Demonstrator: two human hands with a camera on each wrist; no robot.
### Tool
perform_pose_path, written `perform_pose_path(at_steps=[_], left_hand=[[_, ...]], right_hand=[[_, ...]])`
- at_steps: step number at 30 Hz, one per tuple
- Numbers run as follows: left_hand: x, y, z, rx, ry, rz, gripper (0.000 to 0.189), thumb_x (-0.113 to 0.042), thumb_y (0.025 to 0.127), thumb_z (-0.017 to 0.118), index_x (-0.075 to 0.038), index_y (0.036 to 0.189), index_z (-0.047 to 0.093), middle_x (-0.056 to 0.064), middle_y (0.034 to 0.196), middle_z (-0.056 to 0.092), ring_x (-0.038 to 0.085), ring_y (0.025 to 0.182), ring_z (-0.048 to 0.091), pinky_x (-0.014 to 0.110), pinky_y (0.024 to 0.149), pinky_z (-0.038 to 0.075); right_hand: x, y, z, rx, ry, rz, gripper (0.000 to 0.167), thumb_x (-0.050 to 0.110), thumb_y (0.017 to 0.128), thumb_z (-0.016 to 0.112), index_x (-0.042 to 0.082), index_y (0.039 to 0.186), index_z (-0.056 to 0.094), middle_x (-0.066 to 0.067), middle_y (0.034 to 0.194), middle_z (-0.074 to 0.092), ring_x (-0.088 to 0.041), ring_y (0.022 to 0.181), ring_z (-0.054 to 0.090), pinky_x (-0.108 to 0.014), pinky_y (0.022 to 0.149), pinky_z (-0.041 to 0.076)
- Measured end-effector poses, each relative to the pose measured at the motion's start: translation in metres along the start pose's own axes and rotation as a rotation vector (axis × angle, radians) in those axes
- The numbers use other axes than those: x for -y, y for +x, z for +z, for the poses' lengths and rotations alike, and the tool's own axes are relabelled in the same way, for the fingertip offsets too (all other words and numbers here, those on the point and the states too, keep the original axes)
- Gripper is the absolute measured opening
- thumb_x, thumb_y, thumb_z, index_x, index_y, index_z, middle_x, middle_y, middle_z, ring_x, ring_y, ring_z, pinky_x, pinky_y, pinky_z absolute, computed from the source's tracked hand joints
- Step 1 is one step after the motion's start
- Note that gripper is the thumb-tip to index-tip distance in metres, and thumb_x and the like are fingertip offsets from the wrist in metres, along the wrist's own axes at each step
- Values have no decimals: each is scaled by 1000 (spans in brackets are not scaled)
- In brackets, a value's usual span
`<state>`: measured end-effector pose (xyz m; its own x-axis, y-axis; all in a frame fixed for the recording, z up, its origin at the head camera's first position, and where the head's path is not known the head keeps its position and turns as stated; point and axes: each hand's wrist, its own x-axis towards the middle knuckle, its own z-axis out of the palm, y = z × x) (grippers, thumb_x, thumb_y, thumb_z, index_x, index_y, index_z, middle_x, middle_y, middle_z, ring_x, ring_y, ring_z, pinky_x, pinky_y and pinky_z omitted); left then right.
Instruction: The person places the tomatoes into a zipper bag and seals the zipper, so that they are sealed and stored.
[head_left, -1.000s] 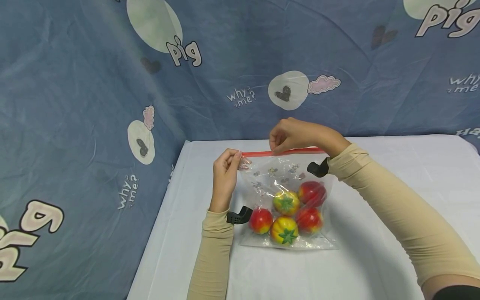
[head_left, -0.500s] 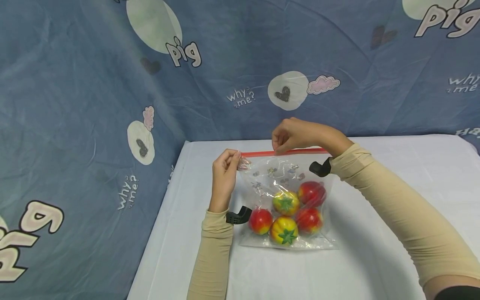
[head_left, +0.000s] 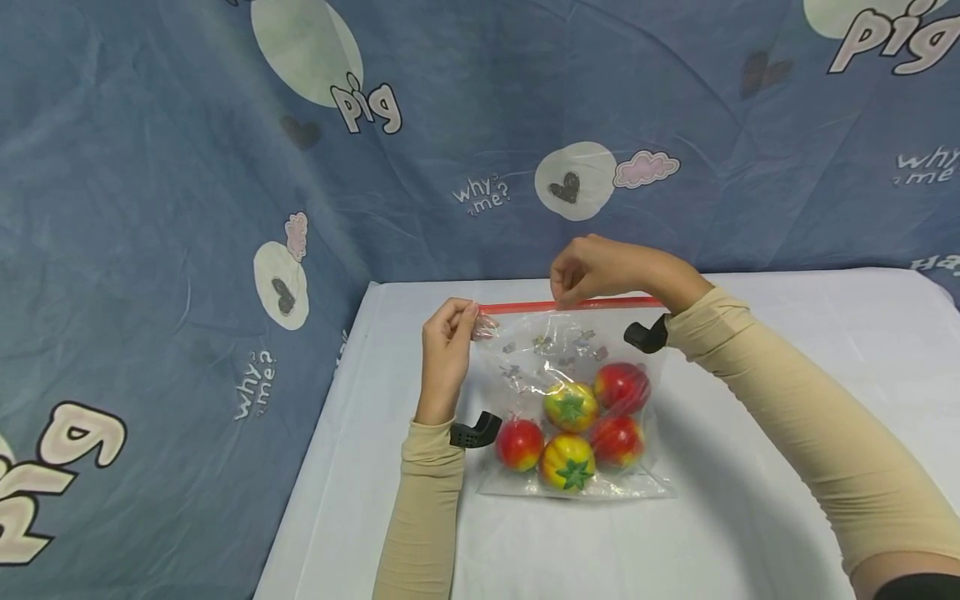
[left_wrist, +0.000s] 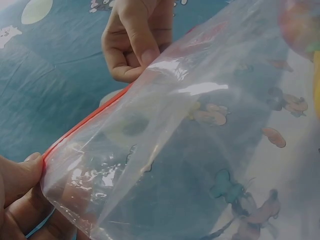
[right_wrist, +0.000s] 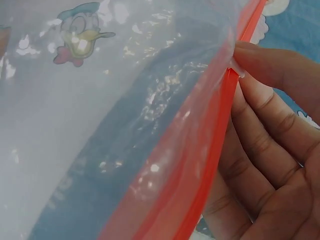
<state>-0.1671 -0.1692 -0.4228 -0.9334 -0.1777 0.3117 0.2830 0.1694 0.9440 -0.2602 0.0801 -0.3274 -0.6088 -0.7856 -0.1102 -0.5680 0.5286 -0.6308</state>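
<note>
A clear zip bag (head_left: 517,354) with printed cartoon figures lies on the table, a red zip strip (head_left: 517,307) along its top. Inside are several round fruits: red ones (head_left: 521,444) and yellow-green ones (head_left: 567,462) with green leafy tops. My left hand (head_left: 447,354) pinches the bag's top left corner between thumb and fingers. Near the middle of the strip, my right hand (head_left: 611,267) pinches a small clear slider (right_wrist: 237,68) between thumb and index finger, its other fingers curled behind the strip. Thumb and fingers mostly hide the slider.
The white-covered table (head_left: 765,350) reaches out to both sides of the bag. Behind and to the left hangs a blue printed cloth (head_left: 420,200). Black wrist mounts (head_left: 476,430) sit at the cuffs of the beige sleeves (head_left: 427,517).
My right hand has slid a short way to the right along the red strip. My left hand stays on the corner, shifting very slightly left with the bag.
</note>
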Motion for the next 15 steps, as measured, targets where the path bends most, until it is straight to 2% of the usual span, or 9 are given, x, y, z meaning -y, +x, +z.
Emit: perform_pose_path(at_steps=[11, 15], left_hand=[[2, 0, -2, 6, -4, 20, 25, -15, 106, 59, 7, 97, 68, 26, 85, 75, 6, 69, 67, 20, 71, 53], [2, 0, -2, 19, -16, 32, 25, -16, 106, 59, 7, 98, 67, 26, 85, 75, 6, 69, 66, 21, 71, 53]], right_hand=[[-3, -4, 0, -9, 4, 11, 10, 8, 88, 77, 10, 81, 71, -3, 81, 74, -14, 75, 65, -28, 72, 53], [-4, -5, -1, -8, 7, 12, 10, 8, 88, 77, 11, 80, 70, -4, 79, 73, -20, 76, 67, -28, 72, 53]])
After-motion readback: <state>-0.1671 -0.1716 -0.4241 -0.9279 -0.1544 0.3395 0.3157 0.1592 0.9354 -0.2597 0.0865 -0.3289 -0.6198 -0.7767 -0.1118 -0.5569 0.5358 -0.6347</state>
